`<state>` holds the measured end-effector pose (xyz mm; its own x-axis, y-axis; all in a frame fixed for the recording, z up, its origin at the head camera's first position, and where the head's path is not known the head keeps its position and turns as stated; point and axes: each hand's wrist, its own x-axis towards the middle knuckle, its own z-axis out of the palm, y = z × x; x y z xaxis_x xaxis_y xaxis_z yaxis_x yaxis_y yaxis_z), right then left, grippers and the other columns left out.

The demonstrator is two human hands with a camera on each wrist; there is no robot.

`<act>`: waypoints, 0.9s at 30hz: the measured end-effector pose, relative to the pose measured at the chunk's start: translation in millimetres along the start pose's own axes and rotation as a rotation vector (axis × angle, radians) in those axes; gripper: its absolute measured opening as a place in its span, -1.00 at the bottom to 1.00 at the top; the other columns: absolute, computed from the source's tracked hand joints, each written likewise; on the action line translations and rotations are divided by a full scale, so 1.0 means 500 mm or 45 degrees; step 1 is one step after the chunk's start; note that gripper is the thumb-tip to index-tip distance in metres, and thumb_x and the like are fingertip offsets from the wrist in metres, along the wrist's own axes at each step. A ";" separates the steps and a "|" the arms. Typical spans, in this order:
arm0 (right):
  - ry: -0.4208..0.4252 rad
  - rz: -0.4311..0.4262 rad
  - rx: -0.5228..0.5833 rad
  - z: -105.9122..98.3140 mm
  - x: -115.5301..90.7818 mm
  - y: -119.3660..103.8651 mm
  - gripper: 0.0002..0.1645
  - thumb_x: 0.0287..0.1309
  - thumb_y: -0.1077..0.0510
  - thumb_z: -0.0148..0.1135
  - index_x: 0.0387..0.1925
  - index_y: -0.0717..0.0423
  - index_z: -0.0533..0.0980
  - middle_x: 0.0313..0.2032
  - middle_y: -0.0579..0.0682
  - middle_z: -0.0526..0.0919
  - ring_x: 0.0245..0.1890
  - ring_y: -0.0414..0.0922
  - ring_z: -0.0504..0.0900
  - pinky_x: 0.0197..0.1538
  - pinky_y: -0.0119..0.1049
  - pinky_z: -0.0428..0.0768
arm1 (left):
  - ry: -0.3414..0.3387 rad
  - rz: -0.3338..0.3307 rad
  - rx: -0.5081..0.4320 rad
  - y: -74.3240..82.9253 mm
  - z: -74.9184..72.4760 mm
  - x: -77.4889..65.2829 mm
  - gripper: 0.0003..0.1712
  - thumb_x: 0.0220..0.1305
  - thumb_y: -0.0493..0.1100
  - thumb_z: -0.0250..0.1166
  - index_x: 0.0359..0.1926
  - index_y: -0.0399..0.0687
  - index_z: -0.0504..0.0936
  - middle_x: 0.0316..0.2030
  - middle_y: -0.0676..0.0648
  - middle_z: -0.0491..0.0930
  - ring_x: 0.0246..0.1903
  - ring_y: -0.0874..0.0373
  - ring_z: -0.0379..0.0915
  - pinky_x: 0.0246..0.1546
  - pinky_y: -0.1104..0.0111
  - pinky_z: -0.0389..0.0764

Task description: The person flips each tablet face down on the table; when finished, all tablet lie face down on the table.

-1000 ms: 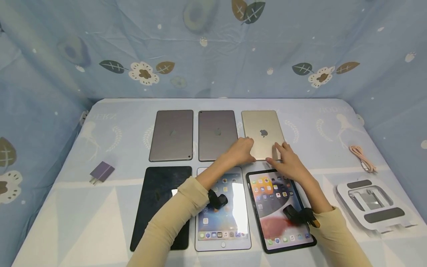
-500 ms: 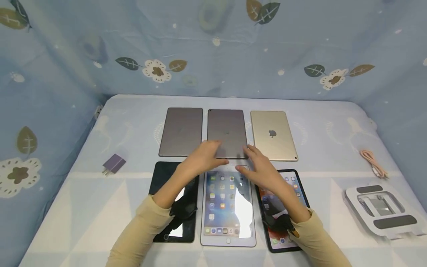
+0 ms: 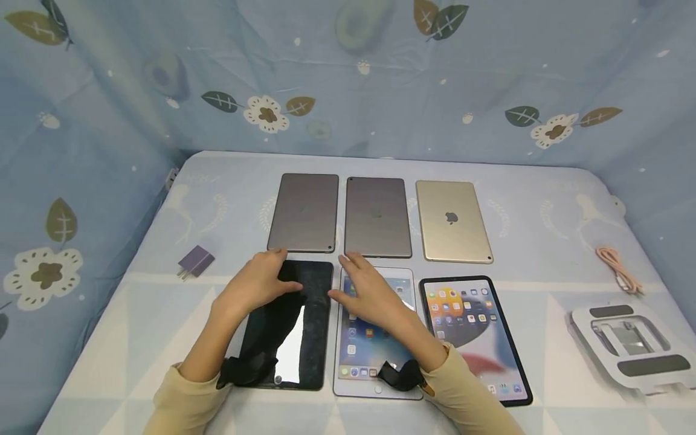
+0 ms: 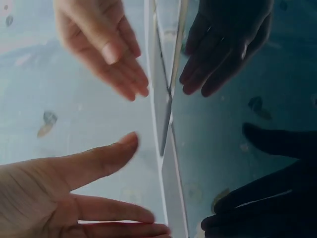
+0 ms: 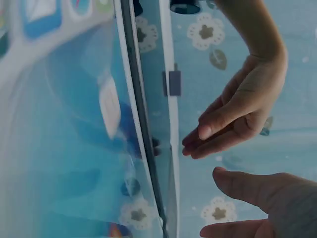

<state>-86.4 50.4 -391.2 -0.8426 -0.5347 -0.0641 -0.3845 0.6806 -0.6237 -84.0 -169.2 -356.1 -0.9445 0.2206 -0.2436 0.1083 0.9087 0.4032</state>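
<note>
My left hand, fingers extended and thumb apart, is over the upper left part of a black tablet whose dark screen faces up. Over the top left of a white tablet with a lit screen is my right hand; its fingers point towards the black tablet. Nothing is held in either. In the left wrist view, a dark glossy surface mirrors both hands. The right wrist view shows my left hand facing my right thumb and fingers.
Behind lie two grey tablets and a gold one, backs up. To the right are a black-edged lit tablet, a white folding stand and a coiled pink cable. A purple charger plug lies left.
Both hands have moved left, from the gold tablet past the middle grey one to the black and white tablets in front. The head view has shifted slightly. The tablets keep their places.
</note>
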 end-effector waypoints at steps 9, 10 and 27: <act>0.046 -0.049 -0.037 0.041 0.015 0.001 -0.14 0.16 -0.04 0.31 0.34 0.36 0.25 0.39 0.33 0.19 0.45 0.20 0.09 0.38 0.06 0.29 | -0.060 -0.074 0.057 -0.028 -0.016 -0.012 -0.41 -0.11 -0.18 0.55 -0.13 -0.51 0.54 -0.31 -0.31 0.60 -0.33 -0.13 0.56 -0.30 0.12 0.58; 0.052 -0.046 -0.056 0.045 0.014 0.003 -0.13 0.15 -0.05 0.32 0.33 0.38 0.26 0.39 0.33 0.19 0.45 0.20 0.09 0.38 0.06 0.29 | -0.072 -0.087 0.063 -0.029 -0.015 -0.013 -0.48 -0.14 -0.20 0.56 -0.22 -0.47 0.56 -0.39 -0.25 0.59 -0.40 -0.06 0.52 -0.36 0.15 0.56; 0.091 0.041 0.190 0.082 0.015 -0.013 -0.13 0.09 0.09 0.32 0.27 0.55 0.23 0.43 0.32 0.10 0.50 0.21 -0.14 0.44 0.27 -0.16 | -0.023 -0.059 0.227 -0.018 0.009 -0.015 -0.49 -0.42 -0.18 0.68 -0.44 -0.29 0.60 -0.47 -0.18 0.57 -0.48 0.01 0.51 -0.48 0.17 0.57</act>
<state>-74.5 21.3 -419.7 -0.8802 -0.4733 -0.0338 -0.3011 0.6122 -0.7312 -76.4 -177.5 -361.6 -0.9441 0.1821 -0.2747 0.1197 0.9660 0.2289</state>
